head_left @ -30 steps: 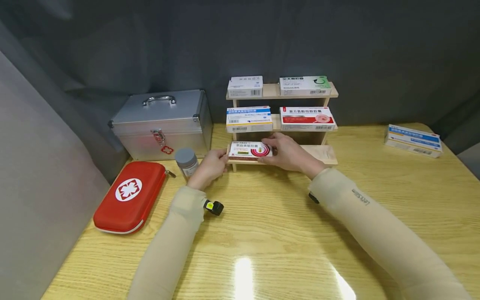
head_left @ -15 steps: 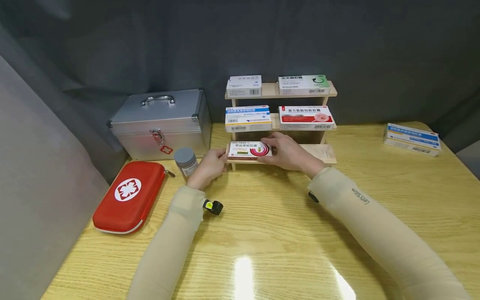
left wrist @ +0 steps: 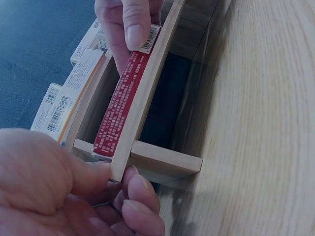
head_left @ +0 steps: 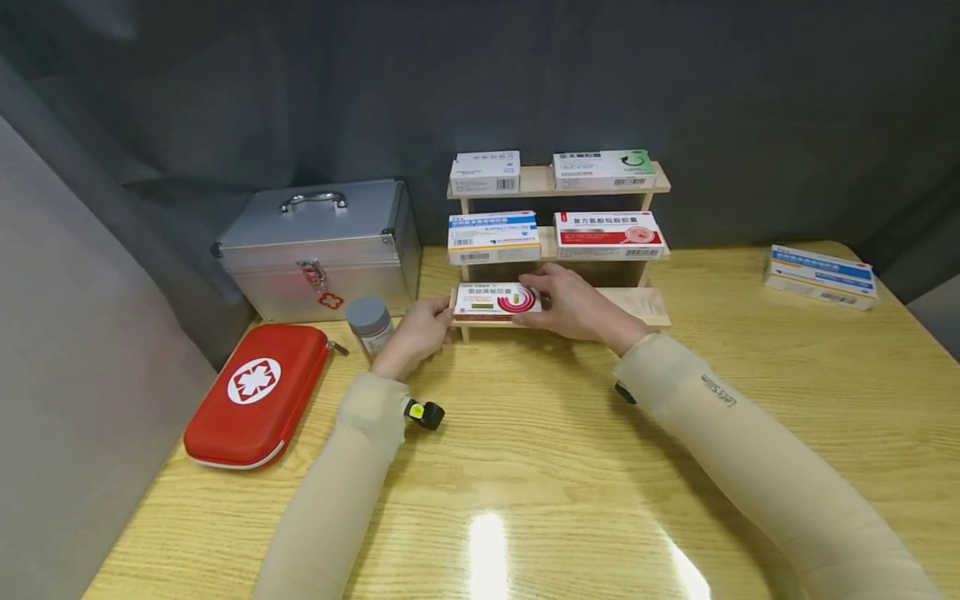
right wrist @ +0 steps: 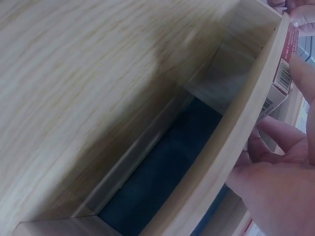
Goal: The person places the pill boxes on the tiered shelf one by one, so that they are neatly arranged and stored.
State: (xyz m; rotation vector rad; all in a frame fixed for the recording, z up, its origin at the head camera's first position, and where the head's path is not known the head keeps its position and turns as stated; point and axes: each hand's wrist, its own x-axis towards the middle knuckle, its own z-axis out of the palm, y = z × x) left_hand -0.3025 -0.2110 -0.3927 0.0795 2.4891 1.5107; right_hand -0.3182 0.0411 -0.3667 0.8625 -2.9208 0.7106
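Observation:
A white and dark red medicine box (head_left: 483, 302) lies on the lowest board at the left end of a three-tier wooden shelf (head_left: 652, 304). My right hand (head_left: 573, 304) grips its right end, thumb on the front face by the barcode and fingers behind. My left hand (head_left: 422, 333) pinches the left end of that same board, as the left wrist view shows: thumb (left wrist: 91, 174) on top, curled fingers (left wrist: 140, 196) underneath. In that view the box's red side (left wrist: 120, 108) runs along the board's front edge, its near end close to my left thumb.
White-blue (head_left: 493, 237) and white-red (head_left: 609, 233) boxes sit on the middle tier, two more (head_left: 486, 172) (head_left: 603, 169) on top. A grey-lidded bottle (head_left: 369, 321) stands beside my left hand, near a silver case (head_left: 322, 250) and red pouch (head_left: 251, 396). Another box (head_left: 820, 277) lies far right.
The whole view has shifted slightly, so everything appears a little further left. Both hands keep their hold, and the box stays at the same place on the lowest board.

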